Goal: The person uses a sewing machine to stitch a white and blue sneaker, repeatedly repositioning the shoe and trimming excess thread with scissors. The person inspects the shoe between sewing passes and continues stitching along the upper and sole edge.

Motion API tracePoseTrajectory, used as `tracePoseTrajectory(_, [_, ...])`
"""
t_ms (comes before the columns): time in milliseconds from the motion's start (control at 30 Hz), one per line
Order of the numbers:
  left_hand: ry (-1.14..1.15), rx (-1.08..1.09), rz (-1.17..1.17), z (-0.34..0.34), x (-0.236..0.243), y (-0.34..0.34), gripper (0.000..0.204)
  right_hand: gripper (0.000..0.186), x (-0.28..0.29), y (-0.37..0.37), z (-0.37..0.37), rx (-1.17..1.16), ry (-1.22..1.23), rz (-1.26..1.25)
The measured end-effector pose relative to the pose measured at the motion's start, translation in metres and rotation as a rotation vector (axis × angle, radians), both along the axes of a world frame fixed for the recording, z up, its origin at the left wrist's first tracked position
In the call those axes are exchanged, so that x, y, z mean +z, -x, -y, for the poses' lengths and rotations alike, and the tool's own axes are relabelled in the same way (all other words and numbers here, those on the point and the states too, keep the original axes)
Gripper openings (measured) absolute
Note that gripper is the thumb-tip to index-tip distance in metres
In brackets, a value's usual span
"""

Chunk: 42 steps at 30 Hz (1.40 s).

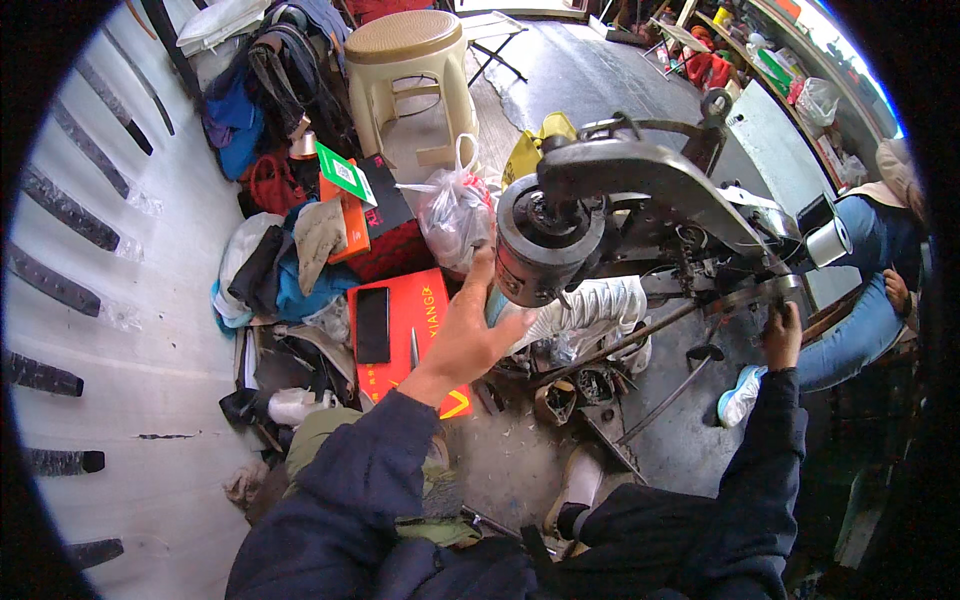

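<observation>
A black hand-cranked shoe-sewing machine (650, 170) stands in front of me, its round dark head at the left end of the arm. Beneath that head lies what looks like a white shoe (600, 305) with a ribbed upper and a pale blue edge at its left. My left hand (465, 335) is at this edge, the index finger raised beside the machine's head and the thumb pointing right; the grip is partly hidden. At the machine's right end, my right hand (782, 335) is closed on the rim of the metal handwheel (755, 295).
A phone (373, 325) lies on a red box (400, 290) at the left. Behind are a plastic bag (455, 215) and a beige stool (405, 80). Clothes and bags heap along the white wall. A person in jeans (850, 340) sits at the right, close to the handwheel.
</observation>
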<state>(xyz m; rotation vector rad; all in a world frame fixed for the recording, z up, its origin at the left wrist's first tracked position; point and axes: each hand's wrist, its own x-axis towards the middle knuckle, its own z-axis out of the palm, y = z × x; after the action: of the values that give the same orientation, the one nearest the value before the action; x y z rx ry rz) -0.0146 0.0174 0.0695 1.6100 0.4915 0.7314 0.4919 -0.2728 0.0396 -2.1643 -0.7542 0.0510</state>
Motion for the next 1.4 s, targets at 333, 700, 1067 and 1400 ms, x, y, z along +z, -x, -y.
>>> tracePoseTrajectory(333, [-0.134, 0.087, 0.020, 0.005, 0.003, 0.014, 0.086, 0.042, -0.018, 0.123, -0.040, 0.208, 0.116, -0.671])
tracePoseTrajectory(700, [0.197, 0.000, 0.041, 0.015, 0.009, 0.016, 0.083, 0.015, 0.091, 0.098, -0.027, 0.226, -0.044, 0.020])
tracePoseTrajectory(1067, [-0.273, 0.249, -0.022, 0.016, 0.019, 0.017, 0.060, 0.031, -0.069, 0.052, -0.015, 0.107, 0.271, -0.302])
tracePoseTrajectory(1400, [-0.656, 0.432, -0.106, 0.025, 0.022, 0.017, 0.040, 0.031, 0.027, 0.157, -0.053, 0.278, 0.091, -0.436])
